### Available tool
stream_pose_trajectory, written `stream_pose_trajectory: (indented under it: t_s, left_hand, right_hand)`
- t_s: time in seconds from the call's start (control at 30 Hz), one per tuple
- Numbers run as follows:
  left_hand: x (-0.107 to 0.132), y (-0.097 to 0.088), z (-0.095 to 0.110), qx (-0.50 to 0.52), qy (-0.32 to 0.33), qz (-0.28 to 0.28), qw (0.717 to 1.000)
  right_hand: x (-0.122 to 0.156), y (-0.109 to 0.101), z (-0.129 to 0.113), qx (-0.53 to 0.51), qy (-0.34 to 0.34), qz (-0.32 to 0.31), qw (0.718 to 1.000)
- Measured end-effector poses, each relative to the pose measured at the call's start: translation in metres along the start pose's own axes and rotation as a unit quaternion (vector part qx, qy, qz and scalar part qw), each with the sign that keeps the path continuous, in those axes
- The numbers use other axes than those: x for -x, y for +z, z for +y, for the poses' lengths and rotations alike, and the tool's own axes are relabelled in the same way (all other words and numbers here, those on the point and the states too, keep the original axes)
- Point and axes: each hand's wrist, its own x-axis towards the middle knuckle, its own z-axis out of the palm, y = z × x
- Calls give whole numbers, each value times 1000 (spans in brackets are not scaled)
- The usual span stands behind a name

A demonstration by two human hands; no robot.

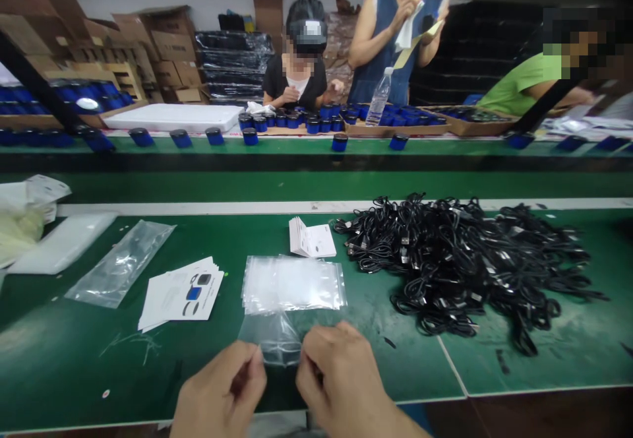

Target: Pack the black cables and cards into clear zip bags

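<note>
My left hand (pixel 222 385) pinches the left edge of a clear plastic bag (pixel 277 339), low in the middle of the view. At the bag's right edge, my right hand (pixel 339 372) has its fingers closed on the same bag. Just beyond it lies a stack of clear plastic bags (pixel 297 283). To the left sits a fanned pile of printed cards (pixel 182 293) showing product pictures. Behind the stack, a small pile of folded leaflets (pixel 311 237) stands partly opened.
A large heap of coiled black USB cables (pixel 455 260) covers the right of the green table (pixel 198 372). An empty clear bag (pixel 121 263) lies on the left. Blue black-topped containers (pixel 339 142) line the belt, with co-workers beyond it.
</note>
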Motion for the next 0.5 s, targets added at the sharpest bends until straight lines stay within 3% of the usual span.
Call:
stream_pose_trajectory:
  t_s: [0.1,0.23,0.37,0.5]
  left_hand:
    - [-3,-2,-5,-29,-3,5,1000]
    - [-10,-3,0,-33,-32,-22,999]
    - [-11,-1,7,-2,-68,-54,996]
    - [-9,-1,10,28,-115,-28,993]
  right_hand:
    - [-23,-23,10,-55,59,-73,994]
    - [-88,-46,39,-135,186,2,973]
    - [-148,-38,68,-145,244,-12,959]
    - [-166,-26,80,-164,276,-49,946]
